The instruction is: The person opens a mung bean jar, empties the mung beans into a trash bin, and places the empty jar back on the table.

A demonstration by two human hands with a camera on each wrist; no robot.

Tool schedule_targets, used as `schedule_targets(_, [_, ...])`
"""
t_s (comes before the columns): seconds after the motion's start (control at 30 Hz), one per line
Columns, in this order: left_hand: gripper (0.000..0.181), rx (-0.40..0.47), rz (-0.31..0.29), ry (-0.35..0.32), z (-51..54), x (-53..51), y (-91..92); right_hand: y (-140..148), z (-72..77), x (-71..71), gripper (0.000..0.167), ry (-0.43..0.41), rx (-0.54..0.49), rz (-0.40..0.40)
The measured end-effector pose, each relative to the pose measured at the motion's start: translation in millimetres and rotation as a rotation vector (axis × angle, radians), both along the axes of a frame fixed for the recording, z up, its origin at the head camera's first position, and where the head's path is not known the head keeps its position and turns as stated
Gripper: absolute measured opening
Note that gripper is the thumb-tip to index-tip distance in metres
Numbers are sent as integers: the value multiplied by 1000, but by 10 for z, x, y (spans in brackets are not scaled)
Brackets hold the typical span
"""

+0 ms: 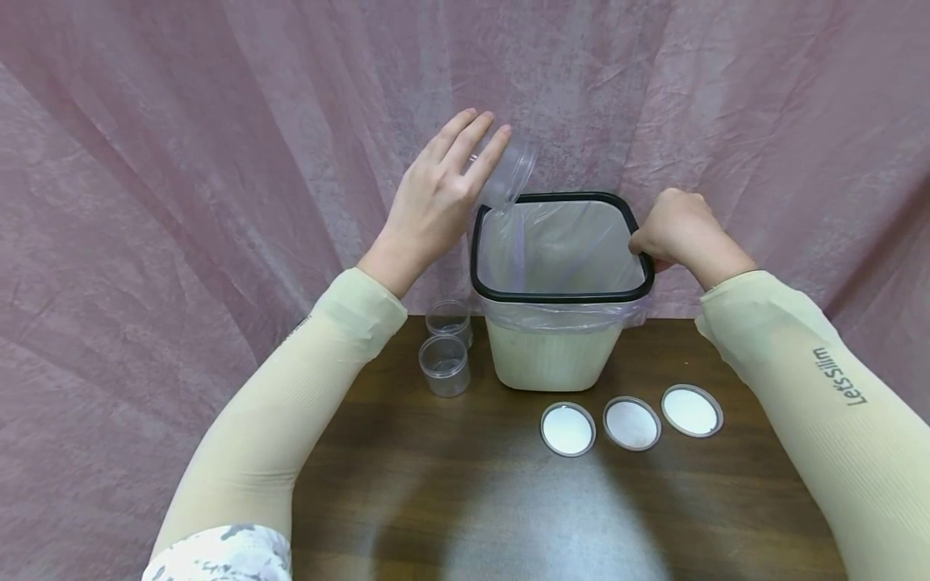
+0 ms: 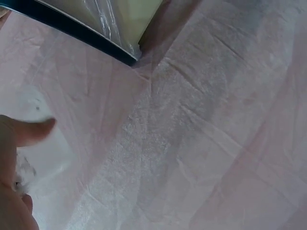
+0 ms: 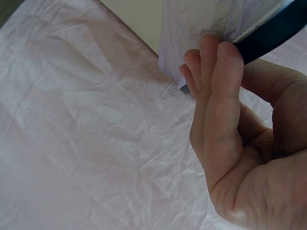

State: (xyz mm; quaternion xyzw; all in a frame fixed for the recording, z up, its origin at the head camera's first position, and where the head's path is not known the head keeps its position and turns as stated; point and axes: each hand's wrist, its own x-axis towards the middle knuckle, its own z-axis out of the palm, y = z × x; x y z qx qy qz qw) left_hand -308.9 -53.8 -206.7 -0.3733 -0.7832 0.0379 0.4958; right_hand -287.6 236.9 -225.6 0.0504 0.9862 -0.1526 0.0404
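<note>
My left hand [image 1: 443,190] holds a clear plastic jar [image 1: 512,169], tilted above the left rim of the trash bin. In the left wrist view the thumb [image 2: 33,132] lies against the see-through jar [image 2: 50,153]. With thumb and fingers my right hand [image 1: 679,230] grips the bin's black rim at its right side; the right wrist view shows that hand [image 3: 220,124] around the rim [image 3: 273,31]. The cream trash bin [image 1: 552,355] stands upright on the table, lined with a thin translucent bag [image 1: 574,242] folded over its edge.
Two clear jars [image 1: 446,367] stand just left of the bin, one behind the other. Three round lids, the left one [image 1: 567,429] nearest the bin's front, lie on the brown wooden table [image 1: 436,484]. A pink curtain [image 1: 327,105] hangs behind.
</note>
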Motion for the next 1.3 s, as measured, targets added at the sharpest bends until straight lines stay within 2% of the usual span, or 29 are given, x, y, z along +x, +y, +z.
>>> schedule_targets(0.1, [47, 5, 7, 0, -6, -2, -12, -6, -2, -1, 38, 6, 2, -4])
schedule_targets(0.33, [47, -5, -21, 7, -17, 5, -10, -8, -7, -3, 40, -4, 6, -4])
schedule_targets(0.53, [46, 4, -11, 59, -22, 0, -4, -4, -7, -24, 40, 10, 19, 4])
schedule_targets(0.73, [41, -76, -31, 48, -18, 14, -19, -10, 8, -30, 40, 15, 28, 9])
schedule_targets(0.9, [41, -69, -55, 73, -35, 24, -5, -22, 10, -29, 39, 13, 24, 4])
schedule_targets(1.13, [42, -52, -60, 61, -47, 37, -6, -18, 9, -9, 37, 10, 29, -1])
schedule_targets(1.3, [43, -34, -97, 70, -49, 38, -23, -17, 3, 4, 38, 10, 22, -5])
